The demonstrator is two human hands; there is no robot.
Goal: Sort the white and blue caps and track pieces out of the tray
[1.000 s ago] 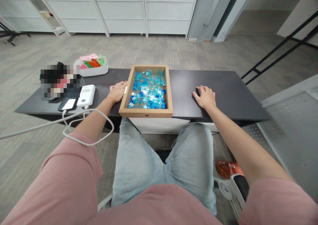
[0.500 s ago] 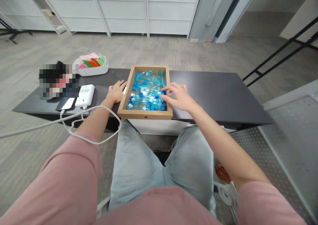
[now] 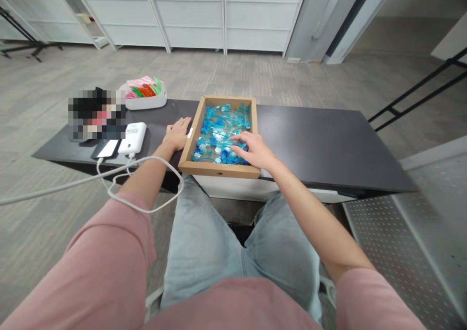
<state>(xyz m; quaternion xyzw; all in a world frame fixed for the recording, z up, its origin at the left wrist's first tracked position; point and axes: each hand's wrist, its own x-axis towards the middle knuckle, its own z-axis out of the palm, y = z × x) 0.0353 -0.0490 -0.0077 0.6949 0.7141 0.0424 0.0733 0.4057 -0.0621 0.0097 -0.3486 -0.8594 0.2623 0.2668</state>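
A shallow cardboard box (image 3: 257, 111) stands at the front edge of the dark table. In it lies a jumble of see-through light-blue plastic pieces (image 3: 224, 121) with darker blue and whitish knobs; their kind is too small to make out. Over the box's right side reaches my right hand (image 3: 252, 148), fingers slightly bent and apart, tips at the pieces. Nothing shows between thumb and fingers. My left hand (image 3: 177, 133) rests on the table along the box's left wall, fingers stretched out and pointing away from me, holding nothing.
Left of the box are a white power bank (image 3: 133, 138) and a dark phone-like device (image 3: 105, 149), with a white cable (image 3: 156, 158) looping across my left forearm. Behind them stands a white basket (image 3: 146, 102) of colourful strips. A blurred-out object (image 3: 95, 116) sits farther left on the table (image 3: 321, 140).
My right hand has moved left and deeper over the pieces, its fingers lower among them. The left hand stays beside the box. The whole view has shifted slightly.
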